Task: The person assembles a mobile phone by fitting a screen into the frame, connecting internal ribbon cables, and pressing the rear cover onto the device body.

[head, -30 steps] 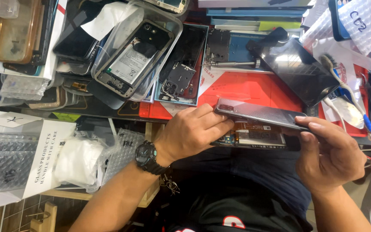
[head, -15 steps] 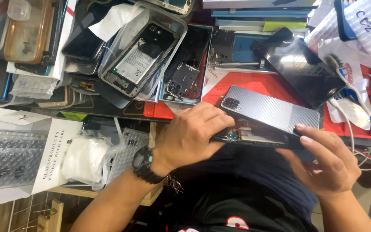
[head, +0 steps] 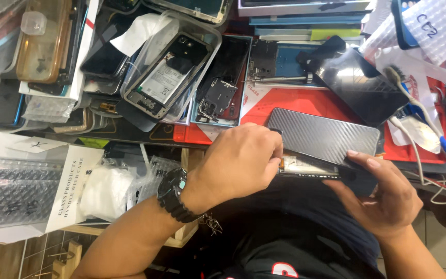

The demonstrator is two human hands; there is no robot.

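1. Since half a second ago the grey back cover (head: pixel 322 135) has swung further up off the phone body (head: pixel 305 168), so more of its carbon-weave face now turns toward the camera, and the gap along its near edge has widened.
2. Left hand (head: pixel 239 163) sits curled over the left end of the phone, knuckles up; its fingertips are tucked under at the seam between cover and body, pinching there, though what exactly they grip is hidden by the hand itself.
3. Right hand (head: pixel 383 195) cradles the right end from below, palm up, with the fingers pressed against the cover's right edge, closed on the phone rather than spread.
4. Between the two hands a strip of the phone's open inside shows, pale with a bit of orange at the left.
5. That phone is held in the air over the person's lap, just in front of the near edge of the worktop (head: pixel 130 135), not resting on it.
6. A black wristwatch (head: pixel 175 194) is on the left wrist.
7. Behind the cover lies a red mat (head: pixel 295 101), with a dark glass panel (head: pixel 360 85) tilted on it to the right.
8. Further left an opened phone in a clear tray (head: pixel 169 72) shows its battery, and beside it another stripped phone frame (head: pixel 223 85) lies in a blue-edged tray.
9. A small brush (head: pixel 414 106) with a white handle lies at the right, near cables.
10. Bubble-wrap packets (head: pixel 14 191) and a white card box fill the lower left.
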